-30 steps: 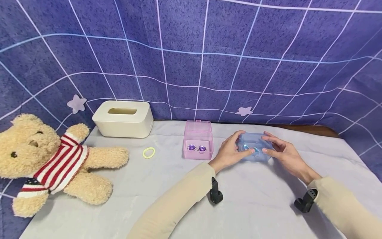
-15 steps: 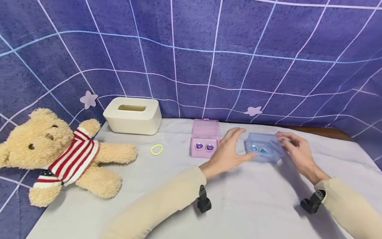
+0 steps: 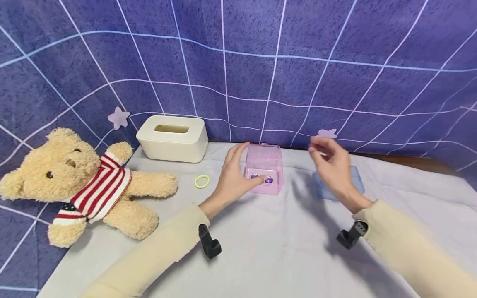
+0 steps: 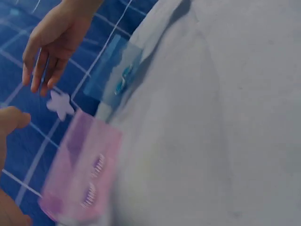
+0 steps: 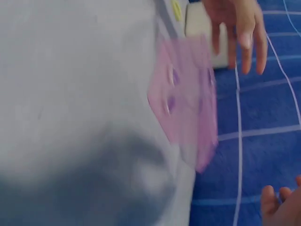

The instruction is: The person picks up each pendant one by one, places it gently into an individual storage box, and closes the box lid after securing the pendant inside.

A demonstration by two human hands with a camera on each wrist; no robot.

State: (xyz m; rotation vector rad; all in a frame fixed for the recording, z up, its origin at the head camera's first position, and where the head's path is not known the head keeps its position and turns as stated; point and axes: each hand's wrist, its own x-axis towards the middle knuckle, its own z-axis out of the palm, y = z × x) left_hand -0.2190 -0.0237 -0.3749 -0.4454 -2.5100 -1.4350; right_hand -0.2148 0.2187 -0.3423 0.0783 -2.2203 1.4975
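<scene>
The pink clear box (image 3: 271, 189) stands with its lid raised, purple jewels (image 3: 269, 179) inside. At its left side is my left hand (image 3: 232, 178), fingers straight and thumb in front of the jewels; whether it touches the box I cannot tell. My right hand (image 3: 331, 165) is in the air, fingers loosely bent and holding nothing. Behind it the blue clear box (image 3: 357, 180) is partly hidden in the head view. In the left wrist view, blue jewels (image 4: 123, 80) show in that box. The pink box (image 5: 188, 89) looks blurred in the right wrist view.
A yellow-green ring (image 3: 202, 181) lies left of my left hand. Behind it stands a cream tissue box (image 3: 172, 142). A teddy bear (image 3: 100, 182) in a striped top lies at the left. A purple grid-patterned cloth (image 3: 238, 62) hangs behind the table (image 3: 261, 248).
Both hands have left the blue box, which stays on the table. My left hand has moved left to the pink box; my right hand has lifted and shifted left. The view has shifted slightly.
</scene>
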